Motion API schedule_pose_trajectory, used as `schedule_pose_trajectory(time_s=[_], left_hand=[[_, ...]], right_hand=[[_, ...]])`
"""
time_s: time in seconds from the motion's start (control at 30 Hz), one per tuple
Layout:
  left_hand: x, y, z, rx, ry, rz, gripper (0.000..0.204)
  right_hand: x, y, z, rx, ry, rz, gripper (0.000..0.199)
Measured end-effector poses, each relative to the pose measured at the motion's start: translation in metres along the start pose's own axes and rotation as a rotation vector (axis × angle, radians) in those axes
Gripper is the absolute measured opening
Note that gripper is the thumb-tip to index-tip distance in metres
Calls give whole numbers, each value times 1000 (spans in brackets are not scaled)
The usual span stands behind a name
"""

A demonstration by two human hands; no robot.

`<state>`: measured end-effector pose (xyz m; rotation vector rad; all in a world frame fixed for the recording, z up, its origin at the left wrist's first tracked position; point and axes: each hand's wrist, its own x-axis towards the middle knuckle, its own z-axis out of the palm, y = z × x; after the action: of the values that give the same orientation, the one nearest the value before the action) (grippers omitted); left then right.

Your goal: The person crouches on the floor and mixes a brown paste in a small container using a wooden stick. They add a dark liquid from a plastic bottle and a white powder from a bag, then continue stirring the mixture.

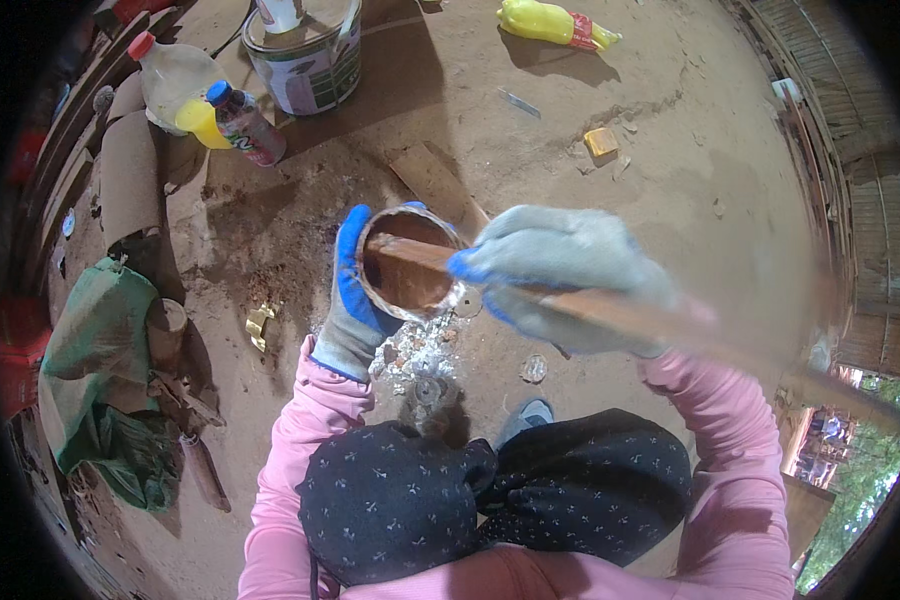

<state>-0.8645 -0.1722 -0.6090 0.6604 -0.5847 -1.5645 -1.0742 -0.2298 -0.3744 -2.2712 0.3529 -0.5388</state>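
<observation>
My left hand (354, 318), in a grey and blue work glove, is closed around a round hollow vessel (402, 285) with a brown inside and a pale, rough rim. Its mouth faces up toward me. A long wooden stick (610, 309) is in my right hand (570, 260), gloved the same way and closed around it. The stick's tip lies inside the vessel, while its far end, blurred by motion, reaches out to the right. Below the vessel, white crumbs and chips (415, 352) are scattered on the ground.
A lidded bucket (305, 80), a large red-capped bottle (175, 80) and a blue-capped bottle (250, 130) stand at the back left. A yellow bottle (545, 22) lies at the back. Green cloth (95, 350) lies left, a yellow block (601, 143) right, a flat board (435, 185) beyond the vessel.
</observation>
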Motion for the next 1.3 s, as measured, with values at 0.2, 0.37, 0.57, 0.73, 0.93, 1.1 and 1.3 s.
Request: schedule_pose_trajectory(time_s=[0.2,0.37,0.57,0.73,0.93,1.1,1.3], left_hand=[[5,1,-5,-157,-3,-127,67],[5,19,11,-515,-61,-209,57],[-4,35,34,-535,23,-203,55],[6,30,25,-703,-71,-228,56],[4,22,23,-760,-138,-183,54],[6,29,28,-685,-22,-210,51],[1,29,36,-554,60,-143,47]], right_hand=[[1,-4,-11,93,-102,43,35],[10,-14,2,-124,198,152,32],[15,-28,-13,-8,-74,526,25],[17,-22,-21,-168,26,321,27],[22,-15,-17,-125,-96,453,23],[29,-11,-26,-291,-16,73,25],[28,-18,-23,-410,-351,130,31]])
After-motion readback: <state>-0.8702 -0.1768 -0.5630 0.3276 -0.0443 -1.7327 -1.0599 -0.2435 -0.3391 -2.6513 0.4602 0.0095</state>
